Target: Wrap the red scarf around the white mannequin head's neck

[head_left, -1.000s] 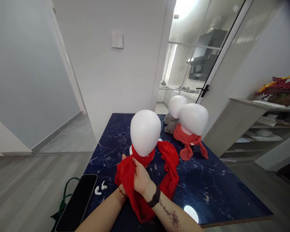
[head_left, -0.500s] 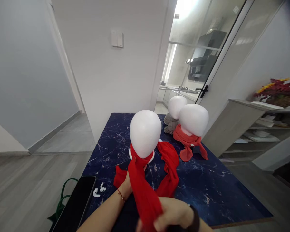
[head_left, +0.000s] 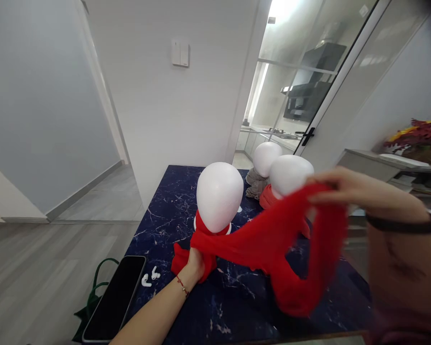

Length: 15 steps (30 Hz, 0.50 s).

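A red scarf (head_left: 247,244) goes round the neck of a smooth white mannequin head (head_left: 220,196) on the table. Just below that neck, my left hand (head_left: 197,262) is closed on the scarf, its fingers partly covered by the cloth. Out to the right, my right hand (head_left: 332,187) pinches the scarf's long end and holds it raised, blurred by motion. From there the cloth hangs in a loop over the table. A short red end lies by my left wrist.
Behind stand two more white heads, one (head_left: 267,158) with a grey scarf, one (head_left: 290,173) with a coral scarf. A phone (head_left: 115,297) and white earbuds (head_left: 151,276) lie at the left of the dark blue marbled table (head_left: 168,191). A green strap (head_left: 96,287) hangs beside it.
My right hand has swept up and right from the front edge, drawing the scarf's long end off the table. My left hand stays at the neck, still gripping.
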Available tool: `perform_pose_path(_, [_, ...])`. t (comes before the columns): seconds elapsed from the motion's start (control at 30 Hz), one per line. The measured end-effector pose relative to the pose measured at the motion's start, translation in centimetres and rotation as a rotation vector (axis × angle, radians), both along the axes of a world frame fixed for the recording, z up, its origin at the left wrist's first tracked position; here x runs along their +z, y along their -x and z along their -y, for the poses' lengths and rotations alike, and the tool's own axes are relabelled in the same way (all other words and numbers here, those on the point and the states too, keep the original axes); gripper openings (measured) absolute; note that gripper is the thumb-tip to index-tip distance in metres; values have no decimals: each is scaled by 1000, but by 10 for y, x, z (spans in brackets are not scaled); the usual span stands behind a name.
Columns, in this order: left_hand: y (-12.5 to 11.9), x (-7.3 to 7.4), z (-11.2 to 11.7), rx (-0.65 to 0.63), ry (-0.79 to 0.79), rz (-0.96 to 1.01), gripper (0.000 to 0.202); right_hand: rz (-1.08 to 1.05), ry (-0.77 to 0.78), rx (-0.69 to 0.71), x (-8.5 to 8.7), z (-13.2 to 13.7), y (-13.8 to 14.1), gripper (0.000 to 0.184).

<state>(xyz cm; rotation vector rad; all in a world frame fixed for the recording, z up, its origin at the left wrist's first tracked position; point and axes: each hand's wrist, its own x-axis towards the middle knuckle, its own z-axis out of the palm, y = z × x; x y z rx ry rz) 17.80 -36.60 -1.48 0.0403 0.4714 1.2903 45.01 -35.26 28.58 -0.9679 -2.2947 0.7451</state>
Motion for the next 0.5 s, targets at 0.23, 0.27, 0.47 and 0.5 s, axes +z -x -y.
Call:
perform_pose_path(0.23, [1, 14, -1, 72, 72, -102, 39, -112, -272, 51, 24, -129, 149, 25])
perform_pose_path(0.27, [2, 14, -1, 58, 75, -105, 40, -123, -283, 38, 19, -150, 164, 24])
perform_pose_path(0.47, [2, 17, 4, -127, -36, -18, 45, 118, -46, -399, -44, -226, 164, 15])
perform_pose_path(0.5, [3, 17, 5, -143, -35, -16, 44, 148, 1, -462, -57, -226, 150, 15])
